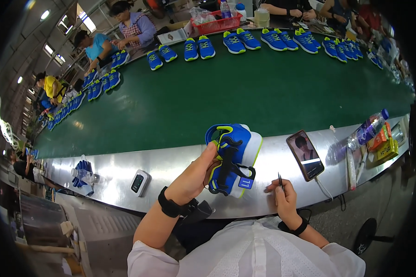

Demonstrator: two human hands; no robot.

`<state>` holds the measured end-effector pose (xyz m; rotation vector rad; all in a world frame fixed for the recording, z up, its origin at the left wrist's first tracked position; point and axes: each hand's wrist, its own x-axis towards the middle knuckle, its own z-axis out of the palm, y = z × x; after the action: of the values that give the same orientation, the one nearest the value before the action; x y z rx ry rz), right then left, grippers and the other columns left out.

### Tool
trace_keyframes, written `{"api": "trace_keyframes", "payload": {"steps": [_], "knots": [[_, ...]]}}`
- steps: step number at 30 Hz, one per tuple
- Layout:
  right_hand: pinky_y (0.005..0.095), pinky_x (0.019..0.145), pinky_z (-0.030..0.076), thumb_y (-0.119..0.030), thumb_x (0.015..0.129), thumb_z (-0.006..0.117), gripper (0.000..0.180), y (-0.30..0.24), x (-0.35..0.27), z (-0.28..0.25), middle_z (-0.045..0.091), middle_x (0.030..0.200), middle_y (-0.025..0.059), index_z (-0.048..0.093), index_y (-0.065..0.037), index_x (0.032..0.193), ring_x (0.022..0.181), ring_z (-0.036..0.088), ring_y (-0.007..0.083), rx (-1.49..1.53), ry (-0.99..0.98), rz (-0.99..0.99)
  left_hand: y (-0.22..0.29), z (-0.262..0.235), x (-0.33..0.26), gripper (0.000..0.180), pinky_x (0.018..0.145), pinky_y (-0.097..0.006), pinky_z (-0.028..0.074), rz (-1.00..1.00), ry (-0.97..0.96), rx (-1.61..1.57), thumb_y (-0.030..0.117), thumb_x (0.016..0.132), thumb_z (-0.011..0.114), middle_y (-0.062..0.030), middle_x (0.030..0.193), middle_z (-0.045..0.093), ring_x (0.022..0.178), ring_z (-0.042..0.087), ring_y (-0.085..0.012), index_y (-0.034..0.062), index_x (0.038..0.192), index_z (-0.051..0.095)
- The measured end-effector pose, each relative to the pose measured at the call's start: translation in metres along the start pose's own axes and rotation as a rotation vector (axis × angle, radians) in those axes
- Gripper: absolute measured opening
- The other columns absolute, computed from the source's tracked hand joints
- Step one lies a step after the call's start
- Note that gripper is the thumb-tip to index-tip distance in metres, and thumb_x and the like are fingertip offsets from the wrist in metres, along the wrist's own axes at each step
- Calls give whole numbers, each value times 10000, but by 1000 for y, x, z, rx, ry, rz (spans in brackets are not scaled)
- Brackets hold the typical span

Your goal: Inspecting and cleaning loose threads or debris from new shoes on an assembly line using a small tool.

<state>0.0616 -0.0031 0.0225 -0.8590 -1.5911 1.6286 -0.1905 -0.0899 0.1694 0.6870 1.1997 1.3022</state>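
My left hand [196, 177] grips a blue sneaker [233, 154] with lime trim, a white sole and dark laces, holding it tilted just above the steel ledge [171, 164]. A small blue tag hangs from its laces. My right hand [282, 196] is closed on a thin dark pointed tool [279, 180], which points up just right of the shoe, apart from it. Both wrists wear black bands.
A green conveyor belt [245, 97] carries several pairs of blue sneakers [198, 48] along its far edge, where other people work. On the ledge lie a phone [305, 154] on a cable, a small white device [138, 182], plastic bottles [367, 129] and snack boxes [386, 147]. A red basket [217, 23] stands far back.
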Motion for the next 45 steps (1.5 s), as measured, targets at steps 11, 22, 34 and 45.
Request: {"api": "trace_keyframes", "payload": {"steps": [11, 22, 34, 45], "knots": [[308, 820, 510, -41, 956, 479, 182, -3, 3, 1, 655, 935, 100, 546, 40, 1105, 882, 639, 163, -97, -68, -63, -2, 0, -7, 378, 896, -296, 486, 78, 133, 157, 264, 1027, 450, -66, 1137, 624, 1023, 596, -149, 3, 1294, 506], [283, 768, 511, -99, 942, 589, 213, 2, -2, 0, 698, 951, 123, 584, 31, 1110, 859, 665, 165, -126, -50, -155, -52, 3, -12, 580, 879, -387, 492, -38, 23, 1030, 348, 827, 737, -210, 1125, 633, 1019, 626, -332, 15, 1263, 552], [324, 695, 514, -98, 887, 635, 220, -4, -3, -23, 672, 911, 158, 611, 1, 1081, 781, 665, 254, -282, 28, -160, -12, -20, 9, 391, 904, -443, 461, 762, -138, 1773, 19, 675, 692, -108, 1128, 610, 1091, 571, -307, 35, 1063, 656], [380, 499, 464, -52, 708, 657, 224, -9, -10, -64, 605, 710, 100, 635, -66, 930, 553, 593, 295, -868, 84, -506, -14, -25, 48, 64, 981, -505, 393, 888, -484, 1999, 146, 802, 597, -17, 857, 570, 1009, 577, -192, 118, 859, 591]]}}
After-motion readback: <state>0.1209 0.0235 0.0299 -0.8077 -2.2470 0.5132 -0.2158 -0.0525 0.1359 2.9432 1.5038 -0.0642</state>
